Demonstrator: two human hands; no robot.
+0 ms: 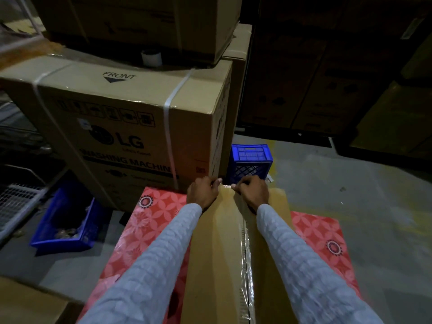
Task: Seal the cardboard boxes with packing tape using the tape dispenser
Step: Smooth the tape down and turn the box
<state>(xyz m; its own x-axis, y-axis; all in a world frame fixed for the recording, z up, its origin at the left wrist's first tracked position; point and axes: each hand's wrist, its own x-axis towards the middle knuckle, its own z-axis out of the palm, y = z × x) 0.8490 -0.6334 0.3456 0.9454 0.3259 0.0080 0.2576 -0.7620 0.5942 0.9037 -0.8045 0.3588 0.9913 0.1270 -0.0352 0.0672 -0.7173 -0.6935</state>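
Plain brown cardboard box [217, 249] lying on red flower-patterned surface [149, 220], centre seam under a glossy clear tape strip [246, 249] running to the far edge; left hand [202, 191] curling fingers over that far edge, gripping it; right hand [251, 191] just beside, pinching the tape end at the edge; both sleeves pale grey knit; small blue plastic crate [251, 160] standing beyond on the floor; large printed washing-machine carton [121, 127] at left; white tape roll [151, 57] sitting on top of it.

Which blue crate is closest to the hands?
The upright lattice-sided blue crate just beyond the hands, right of the LG box; the other blue crate sits far left.
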